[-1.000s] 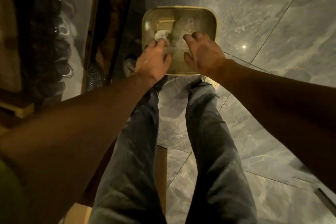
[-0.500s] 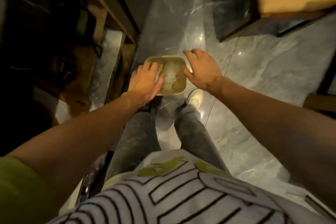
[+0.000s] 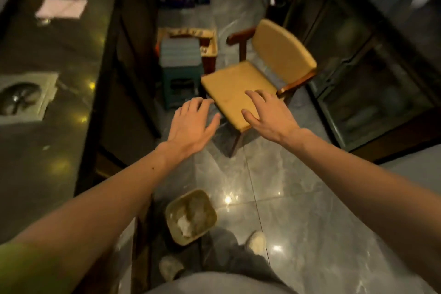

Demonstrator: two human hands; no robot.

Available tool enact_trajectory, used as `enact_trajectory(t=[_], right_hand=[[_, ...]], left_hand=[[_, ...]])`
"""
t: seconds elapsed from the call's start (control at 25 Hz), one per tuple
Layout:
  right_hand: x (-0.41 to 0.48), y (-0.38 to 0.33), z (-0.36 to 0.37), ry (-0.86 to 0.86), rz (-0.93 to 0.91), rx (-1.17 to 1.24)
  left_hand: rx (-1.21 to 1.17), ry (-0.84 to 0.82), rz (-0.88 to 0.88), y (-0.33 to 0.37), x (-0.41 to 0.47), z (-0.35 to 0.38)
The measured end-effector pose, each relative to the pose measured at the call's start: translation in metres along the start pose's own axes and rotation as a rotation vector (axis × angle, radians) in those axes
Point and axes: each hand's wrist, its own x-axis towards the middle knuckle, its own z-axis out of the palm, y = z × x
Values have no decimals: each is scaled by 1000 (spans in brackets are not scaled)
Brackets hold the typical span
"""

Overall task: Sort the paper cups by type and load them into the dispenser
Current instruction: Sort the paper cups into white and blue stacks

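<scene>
Two shoes, pale, on grey tile. One tan bin just beyond, crumpled white waste inside; contents too blurred to identify as cups. One left hand, one right hand, both empty, fingers spread. One yellow cushioned chair. One stool beside it.

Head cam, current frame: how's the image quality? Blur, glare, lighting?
Head view: dim, warm lighting; motion blur smears the counter at left and the shelves at top; small glare spots on the glossy floor tiles; wide-angle bending at the edges. Both hands, left and right, open and fairly sharp, as is the chair.
</scene>
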Motion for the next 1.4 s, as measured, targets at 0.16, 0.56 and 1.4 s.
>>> enact_trajectory(t=[0.16,0.56,1.4], right_hand=[[8,60,-86,200,-2,-2],[-2,256,-253,539,147,-31],[212,603,-329,511,497,-203]], left_hand=[[13,139,132,81,71,-37],[3,321,389,302,226,-38],[-137,183,717,491,657,99]])
